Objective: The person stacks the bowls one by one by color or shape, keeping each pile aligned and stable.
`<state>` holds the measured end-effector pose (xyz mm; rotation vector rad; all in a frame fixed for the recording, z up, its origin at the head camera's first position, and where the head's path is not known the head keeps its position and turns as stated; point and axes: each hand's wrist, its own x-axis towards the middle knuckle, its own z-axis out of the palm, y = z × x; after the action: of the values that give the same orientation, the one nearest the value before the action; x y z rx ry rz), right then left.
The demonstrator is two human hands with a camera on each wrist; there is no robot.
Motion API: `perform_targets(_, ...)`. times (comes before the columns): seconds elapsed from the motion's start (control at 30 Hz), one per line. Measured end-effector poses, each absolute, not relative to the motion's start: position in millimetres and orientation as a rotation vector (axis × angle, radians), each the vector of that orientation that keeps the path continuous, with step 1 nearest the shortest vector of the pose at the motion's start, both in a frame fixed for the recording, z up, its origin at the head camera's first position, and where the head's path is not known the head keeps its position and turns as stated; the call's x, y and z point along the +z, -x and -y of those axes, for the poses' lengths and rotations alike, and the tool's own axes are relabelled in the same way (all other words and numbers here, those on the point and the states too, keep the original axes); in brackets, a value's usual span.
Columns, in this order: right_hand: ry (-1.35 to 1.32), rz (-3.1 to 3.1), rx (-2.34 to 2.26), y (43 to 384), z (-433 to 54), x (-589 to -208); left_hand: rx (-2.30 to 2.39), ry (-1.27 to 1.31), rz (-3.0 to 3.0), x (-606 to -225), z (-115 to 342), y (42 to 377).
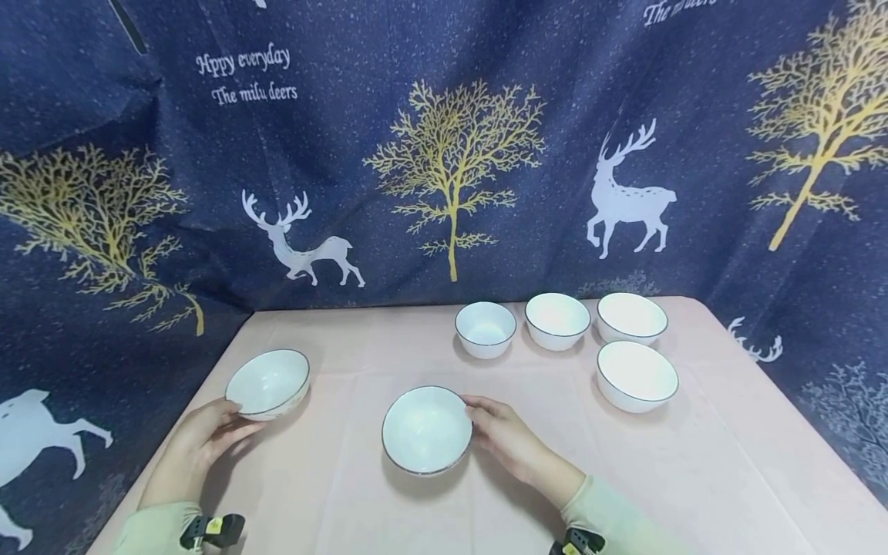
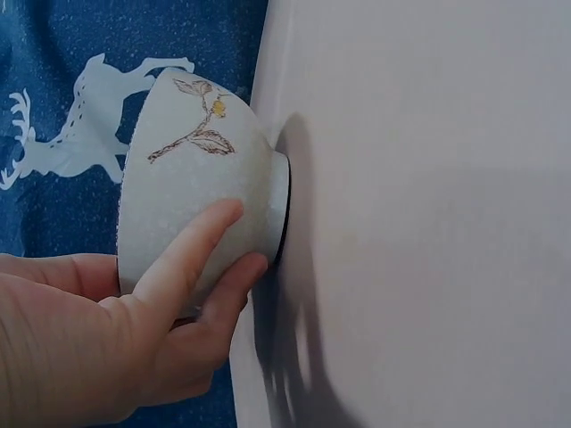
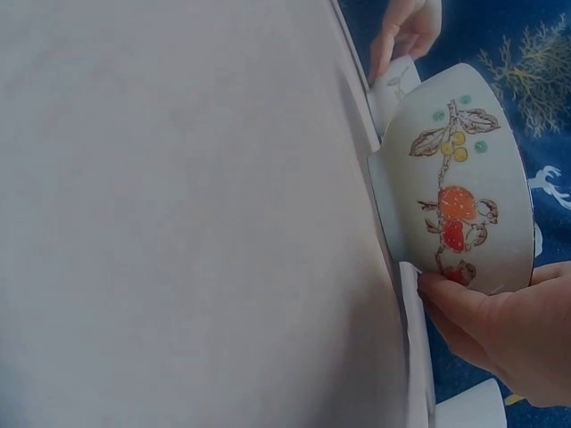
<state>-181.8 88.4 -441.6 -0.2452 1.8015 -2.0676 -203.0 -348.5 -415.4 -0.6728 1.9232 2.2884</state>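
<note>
On the left of the table, my left hand (image 1: 206, 434) grips the near edge of a white bowl (image 1: 269, 383), thumb at the rim and fingers against its outer side. A brown leafy twig is drawn on that bowl (image 2: 192, 169) in the left wrist view. At the middle front, my right hand (image 1: 509, 439) holds a second white bowl (image 1: 426, 430) by its right side. Red birds and yellow berries decorate this bowl (image 3: 468, 178) in the right wrist view. Both bowls have dark rims and face upward. Whether their bases touch the cloth is hard to tell.
Several more white bowls stand at the back right: a smaller one (image 1: 485, 330), one beside it (image 1: 557, 321), one in the far corner (image 1: 632, 317) and one before that (image 1: 637, 376). Pink cloth (image 1: 333, 493) covers the table. A blue printed curtain (image 1: 388, 247) hangs behind.
</note>
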Motion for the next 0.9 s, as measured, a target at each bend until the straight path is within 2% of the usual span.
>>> perform_targets(0.9,0.245,-1.801,-2.06,182,-89,-443,2.23,0.196,-1.888,-396,306,194)
